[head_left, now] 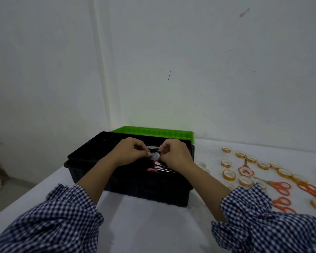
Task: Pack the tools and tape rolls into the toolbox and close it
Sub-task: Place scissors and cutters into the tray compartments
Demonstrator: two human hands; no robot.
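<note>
We see: matt plastic toolbox (pixel 135 189) w/ plastic lid (pixel 153 132), cloth sleeves (pixel 53 216), glossy tape rolls (pixel 229 175), plastic-handled scissors (pixel 281 187), clear packet (pixel 155 155).

One wide-angle head-worn view looks forward and down from close above the toolbox (pixel 144 190)

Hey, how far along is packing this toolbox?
Early on. Done: a few pink-handled tools lie in the open black toolbox. In hand: the left hand and right hand both pinch a small pale item over the box; what it is I cannot tell. Left: many tape rolls and orange scissors lie on the table to the right, and the green lid is open.
</note>
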